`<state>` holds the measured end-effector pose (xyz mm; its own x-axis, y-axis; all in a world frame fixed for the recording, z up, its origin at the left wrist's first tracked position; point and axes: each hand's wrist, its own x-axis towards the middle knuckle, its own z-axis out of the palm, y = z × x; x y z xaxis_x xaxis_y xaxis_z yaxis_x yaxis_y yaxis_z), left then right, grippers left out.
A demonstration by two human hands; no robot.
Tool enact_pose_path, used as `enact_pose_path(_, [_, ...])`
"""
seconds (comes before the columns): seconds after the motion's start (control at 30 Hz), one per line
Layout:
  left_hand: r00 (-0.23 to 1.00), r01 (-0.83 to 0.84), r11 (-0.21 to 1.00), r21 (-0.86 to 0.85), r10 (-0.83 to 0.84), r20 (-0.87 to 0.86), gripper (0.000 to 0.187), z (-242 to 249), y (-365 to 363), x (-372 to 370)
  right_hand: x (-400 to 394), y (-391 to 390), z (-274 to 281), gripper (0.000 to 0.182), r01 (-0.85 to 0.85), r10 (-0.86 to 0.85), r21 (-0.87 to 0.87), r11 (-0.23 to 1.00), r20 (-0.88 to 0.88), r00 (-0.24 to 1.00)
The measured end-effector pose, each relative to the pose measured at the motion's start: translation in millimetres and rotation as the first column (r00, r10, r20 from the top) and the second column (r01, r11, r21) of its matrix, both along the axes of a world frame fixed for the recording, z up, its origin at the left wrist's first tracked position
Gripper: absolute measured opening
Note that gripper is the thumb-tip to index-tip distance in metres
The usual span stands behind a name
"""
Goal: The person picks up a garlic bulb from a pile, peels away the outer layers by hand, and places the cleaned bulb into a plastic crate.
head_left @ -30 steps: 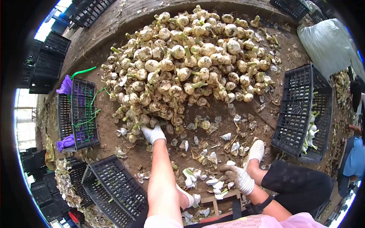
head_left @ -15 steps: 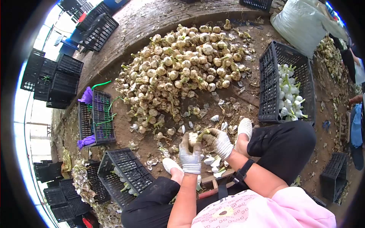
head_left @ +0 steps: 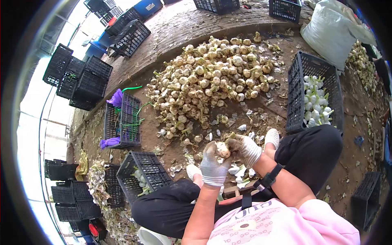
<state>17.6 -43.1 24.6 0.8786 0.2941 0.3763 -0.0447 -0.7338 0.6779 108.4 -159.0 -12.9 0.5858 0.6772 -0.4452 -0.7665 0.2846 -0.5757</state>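
Note:
My left hand [head_left: 214,166], in a white knit glove with dirty fingers, is closed around a garlic bulb [head_left: 223,150]. From the other side, my gloved right hand [head_left: 247,150] pinches the same bulb near its greenish stem [head_left: 232,136]. The bulb's pale, rounded side faces up between both hands, and the fingertips partly hide it. Beyond the hands lies a large heap of dirty garlic bulbs [head_left: 212,73]. Below my right hand, several cleaned white bulbs [head_left: 240,173] lie on the ground between my legs.
To the right stands a black crate [head_left: 292,98] with cleaned garlic bulbs [head_left: 316,102]; a full white sack [head_left: 328,34] is behind it. By my left knee is a tilted crate [head_left: 153,169] with more bulbs. Another crate [head_left: 132,118] holds purple bags. Loose garlic skins litter the dirt floor.
The camera view has turned, so the surroundings appear further right. Both hands stay on the garlic bulb, which is turned and now shows more of its rounded side.

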Motion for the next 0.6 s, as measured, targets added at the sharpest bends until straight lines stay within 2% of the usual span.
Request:
enact_pose_path(0.1, [1.000, 0.001, 1.000, 0.018, 0.000, -0.024, 0.065, 5.9, 3.3, -2.4, -0.1, -2.4, 7.7, 0.022, -0.036, 0.040, -0.092, 0.995, 0.044, 0.998])
enact_pose_path(0.13, [0.998, -0.032, 0.976, -0.215, 0.018, -0.068, 0.063, 1.8, 4.5, -4.4, -1.0, -3.0, 9.7, 0.021, -0.036, 0.046, -0.123, 0.992, 0.073, 0.996])
enact_pose_path(0.17, [0.993, -0.073, 0.898, -0.434, 0.026, -0.115, 0.061, -4.3, 6.0, -7.1, -2.3, -4.0, 13.3, 0.021, -0.041, 0.056, -0.122, 0.992, 0.126, 0.990])
enact_pose_path(0.2, [0.986, -0.121, 0.772, -0.624, 0.023, -0.163, 0.059, -4.6, 7.0, -9.1, -4.5, -4.5, 17.2, 0.020, -0.045, 0.065, -0.119, 0.992, 0.177, 0.982])
enact_pose_path(0.23, [0.997, -0.045, 0.539, -0.841, -0.026, -0.070, 0.050, 2.0, 6.3, -10.0, -5.9, -3.8, 18.6, 0.019, -0.048, 0.073, -0.114, 0.992, 0.228, 0.971])
enact_pose_path(0.27, [0.990, -0.098, 0.439, -0.893, -0.044, -0.130, 0.050, 0.1, 14.1, -14.4, -9.5, -2.7, 13.0, 0.019, -0.032, 0.039, -0.030, 0.999, 0.266, 0.963])
enact_pose_path(0.33, [0.988, -0.085, 0.049, -0.995, -0.126, -0.091, 0.057, -0.6, 20.9, -19.5, -12.4, -0.8, 16.5, 0.020, -0.085, 0.091, -0.038, 0.996, 0.220, 0.971])
enact_pose_path(0.37, [0.988, -0.124, 0.058, -0.991, -0.085, -0.128, 0.065, -1.7, 17.6, -18.1, -14.7, 0.8, 18.4, 0.020, -0.040, 0.050, -0.053, 0.998, 0.203, 0.978])
enact_pose_path(0.4, [0.983, -0.150, 0.102, -0.983, -0.093, -0.160, 0.063, -7.0, 21.2, -16.8, -11.7, -3.7, 17.7, 0.018, -0.040, 0.041, -0.016, 0.999, 0.101, 0.994])
enact_pose_path(0.43, [0.892, -0.239, 0.349, -0.906, -0.291, -0.347, 0.056, -1.6, 35.3, -4.8, -5.1, -10.4, 0.8, 0.015, -0.105, 0.090, 0.184, 0.977, 0.087, 0.992])
enact_pose_path(0.47, [0.974, -0.069, 0.638, -0.767, -0.122, -0.189, 0.044, -23.1, 34.2, -9.0, -7.5, -8.3, 34.2, 0.015, -0.070, 0.132, -0.173, 0.982, 0.377, 0.917])
enact_pose_path(0.5, [0.978, -0.163, 0.206, -0.965, -0.094, -0.185, 0.043, -16.9, 26.8, -13.2, -11.0, 0.7, 37.5, 0.013, 0.024, 0.071, -0.194, 0.981, 0.471, 0.879])
enact_pose_path(0.53, [0.982, -0.121, 0.533, -0.837, -0.060, -0.181, 0.044, -22.9, 17.3, -15.0, -7.2, 0.4, 27.1, 0.012, 0.037, 0.210, -0.327, 0.944, 0.686, 0.697])
enact_pose_path(0.57, [0.983, -0.128, 0.793, -0.595, 0.024, -0.180, 0.046, -29.6, 7.7, -16.4, -9.9, 4.2, 15.0, 0.013, 0.065, 0.253, -0.338, 0.939, 0.805, 0.537])
enact_pose_path(0.6, [0.956, -0.256, 0.965, -0.062, 0.243, -0.165, 0.051, -35.6, 6.5, -13.2, -21.8, 16.1, 32.8, 0.014, -0.002, 0.120, -0.165, 0.986, 0.709, 0.695])
